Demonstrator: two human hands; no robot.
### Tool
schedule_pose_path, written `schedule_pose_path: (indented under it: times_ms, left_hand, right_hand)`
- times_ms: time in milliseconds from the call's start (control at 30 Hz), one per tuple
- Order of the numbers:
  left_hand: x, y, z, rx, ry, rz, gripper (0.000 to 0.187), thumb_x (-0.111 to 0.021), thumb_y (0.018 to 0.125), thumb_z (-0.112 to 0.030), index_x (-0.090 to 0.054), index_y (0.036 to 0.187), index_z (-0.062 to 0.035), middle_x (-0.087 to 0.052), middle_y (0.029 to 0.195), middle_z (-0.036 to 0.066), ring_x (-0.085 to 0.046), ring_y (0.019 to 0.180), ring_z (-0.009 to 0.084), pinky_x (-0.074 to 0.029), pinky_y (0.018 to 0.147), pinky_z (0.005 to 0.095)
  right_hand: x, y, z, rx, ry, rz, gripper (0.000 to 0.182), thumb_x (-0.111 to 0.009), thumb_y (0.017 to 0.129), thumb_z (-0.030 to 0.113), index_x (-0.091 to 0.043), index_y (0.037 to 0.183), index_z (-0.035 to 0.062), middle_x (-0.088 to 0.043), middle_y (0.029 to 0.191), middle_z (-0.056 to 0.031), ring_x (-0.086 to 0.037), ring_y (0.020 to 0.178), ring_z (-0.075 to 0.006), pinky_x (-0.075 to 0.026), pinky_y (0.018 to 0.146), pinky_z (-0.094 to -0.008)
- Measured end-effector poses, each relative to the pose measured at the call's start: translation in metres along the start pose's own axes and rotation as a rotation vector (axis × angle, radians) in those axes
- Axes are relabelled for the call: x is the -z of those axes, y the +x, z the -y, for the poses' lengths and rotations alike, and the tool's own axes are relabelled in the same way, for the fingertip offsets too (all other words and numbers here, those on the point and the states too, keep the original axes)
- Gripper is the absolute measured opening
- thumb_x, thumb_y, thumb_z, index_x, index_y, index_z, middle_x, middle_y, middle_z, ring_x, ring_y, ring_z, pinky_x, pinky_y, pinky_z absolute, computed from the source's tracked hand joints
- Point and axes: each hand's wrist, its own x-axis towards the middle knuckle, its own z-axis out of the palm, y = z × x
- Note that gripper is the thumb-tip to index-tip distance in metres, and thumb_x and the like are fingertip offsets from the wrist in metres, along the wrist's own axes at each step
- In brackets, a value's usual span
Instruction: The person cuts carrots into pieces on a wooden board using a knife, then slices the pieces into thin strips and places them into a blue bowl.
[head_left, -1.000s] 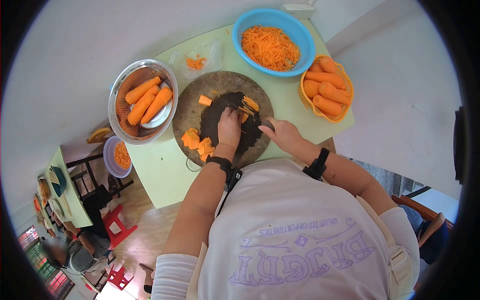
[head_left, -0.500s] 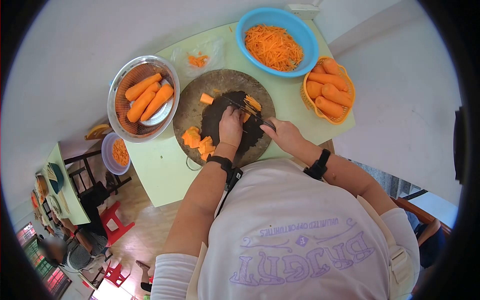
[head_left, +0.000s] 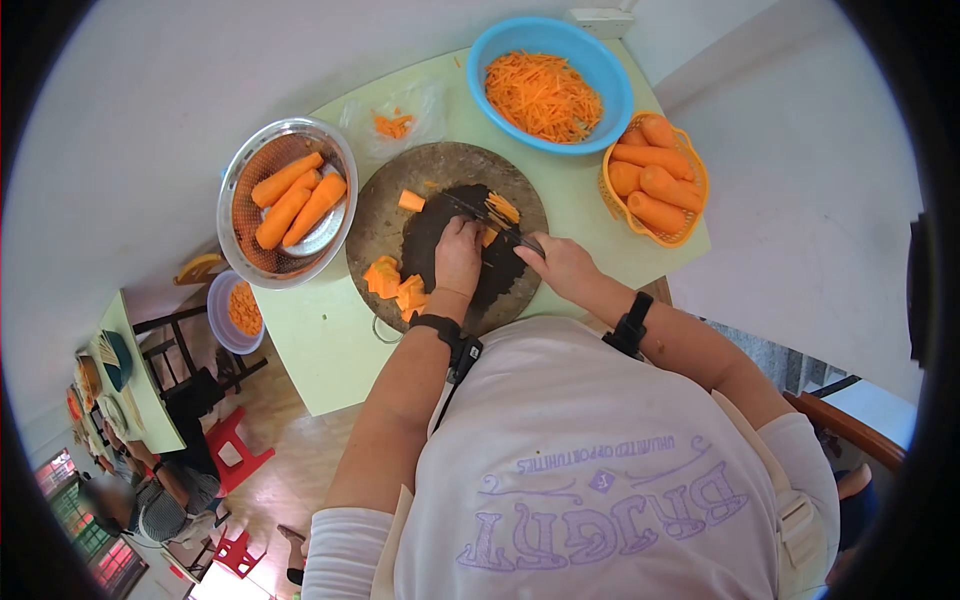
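orange carrot pc. (head_left: 489, 238) btwn l. hand (head_left: 458, 255) & r. hand (head_left: 562, 266), beside long dark knife (head_left: 511, 232), on round brown wooden board (head_left: 378, 235).
hands apart: r. clamped on knife handle, forearm angled in; l. fingers bent down by blade, can't tell if gripping; r. wrist slightly fwd vs. 0.5 s ago.

Can count two hands (head_left: 458, 257), one knife (head_left: 512, 233), one chopping board (head_left: 385, 212), one blue basin (head_left: 614, 88), one basket (head_left: 683, 236), one metal bowl (head_left: 346, 165) with four carrots (head_left: 316, 210).

The right hand (head_left: 562, 266) partly hides the dark knife handle (head_left: 535, 241).
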Motion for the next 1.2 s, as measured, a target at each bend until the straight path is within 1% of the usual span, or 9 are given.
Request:
schedule_pose_path:
  times_ms: [133, 200, 367, 433, 767, 933, 1033, 1100, 1200]
  left_hand:
    - [0.001, 0.001, 0.001, -0.057, 0.019, -0.005, 0.009, -0.062, 0.085, -0.009, -0.066, 0.091, -0.0031, -0.061, 0.096, 0.012, -0.061, 0.091, 0.0311, -0.052, 0.078, 0.0402]
    - [0.003, 0.001, -0.001, -0.023, 0.048, 0.045, 0.010, -0.062, 0.085, -0.009, -0.066, 0.092, -0.0028, -0.059, 0.094, 0.012, -0.060, 0.091, 0.0311, -0.052, 0.078, 0.0407]
    - [0.002, 0.001, -0.003, -0.018, 0.071, 0.038, 0.010, -0.062, 0.085, -0.009, -0.066, 0.093, -0.0031, -0.058, 0.092, 0.012, -0.060, 0.090, 0.0309, -0.052, 0.078, 0.0408]
    - [0.002, 0.001, -0.003, -0.014, 0.076, 0.037, 0.010, -0.062, 0.085, -0.009, -0.066, 0.092, -0.0032, -0.058, 0.092, 0.012, -0.060, 0.090, 0.0308, -0.052, 0.078, 0.0407]
    - [0.000, 0.000, -0.002, -0.003, 0.059, 0.024, 0.009, -0.062, 0.084, -0.008, -0.065, 0.091, -0.0037, -0.058, 0.092, 0.012, -0.060, 0.089, 0.0308, -0.052, 0.077, 0.0405]
    - [-0.001, 0.001, 0.000, -0.001, 0.048, 0.023, 0.008, -0.063, 0.084, -0.007, -0.065, 0.090, -0.0033, -0.058, 0.091, 0.012, -0.060, 0.089, 0.0307, -0.052, 0.077, 0.0408]
    - [0.000, 0.001, 0.001, -0.039, 0.012, -0.025, 0.009, -0.063, 0.083, -0.007, -0.067, 0.090, -0.0024, -0.059, 0.090, 0.013, -0.062, 0.083, 0.0334, -0.052, 0.072, 0.0402]
    - [0.000, 0.000, 0.002, -0.019, -0.063, -0.015, 0.008, -0.062, 0.084, -0.006, -0.065, 0.090, -0.0028, -0.060, 0.095, 0.012, -0.061, 0.090, 0.0315, -0.052, 0.078, 0.0402]
    - [0.001, 0.000, 0.004, -0.030, -0.051, -0.007, 0.008, -0.062, 0.084, -0.006, -0.065, 0.090, -0.0026, -0.060, 0.097, 0.013, -0.062, 0.090, 0.0319, -0.052, 0.079, 0.0400]
  right_hand:
    - [0.004, 0.000, 0.003, -0.007, 0.031, 0.014, 0.041, -0.052, 0.097, 0.041, -0.063, 0.103, 0.0028, -0.067, 0.082, -0.0194, -0.065, 0.080, -0.0381, -0.050, 0.073, -0.0444]
    - [0.005, -0.003, 0.003, 0.009, 0.033, 0.001, 0.040, -0.052, 0.097, 0.041, -0.063, 0.104, 0.0030, -0.067, 0.083, -0.0193, -0.065, 0.080, -0.0380, -0.050, 0.072, -0.0442]
    - [0.007, -0.010, 0.004, 0.015, 0.022, 0.008, 0.038, -0.053, 0.097, 0.039, -0.062, 0.105, 0.0034, -0.067, 0.083, -0.0193, -0.064, 0.080, -0.0378, -0.050, 0.072, -0.0440]
    - [0.006, -0.011, 0.004, 0.016, 0.030, 0.003, 0.044, -0.050, 0.097, 0.045, -0.062, 0.104, 0.0042, -0.067, 0.083, -0.0198, -0.064, 0.080, -0.0391, -0.050, 0.071, -0.0466]
    - [0.004, -0.009, 0.003, 0.000, 0.033, 0.029, 0.045, -0.049, 0.097, 0.045, -0.061, 0.107, 0.0038, -0.067, 0.084, -0.0202, -0.065, 0.081, -0.0393, -0.050, 0.072, -0.0464]
    - [0.006, -0.004, 0.009, -0.029, -0.020, 0.054, 0.045, -0.049, 0.097, 0.046, -0.061, 0.103, 0.0030, -0.067, 0.084, -0.0205, -0.064, 0.081, -0.0401, -0.050, 0.071, -0.0475]
    - [0.000, 0.002, 0.004, -0.016, -0.034, 0.038, 0.045, -0.049, 0.097, 0.046, -0.061, 0.101, 0.0030, -0.067, 0.084, -0.0208, -0.064, 0.081, -0.0407, -0.050, 0.070, -0.0481]
    - [-0.002, 0.003, 0.002, -0.012, -0.028, 0.025, 0.043, -0.051, 0.097, 0.044, -0.061, 0.103, 0.0027, -0.067, 0.083, -0.0207, -0.064, 0.080, -0.0399, -0.050, 0.071, -0.0463]
    - [-0.004, 0.003, -0.001, -0.005, -0.025, 0.006, 0.040, -0.053, 0.097, 0.041, -0.062, 0.104, 0.0025, -0.066, 0.082, -0.0206, -0.064, 0.078, -0.0390, -0.050, 0.071, -0.0443]
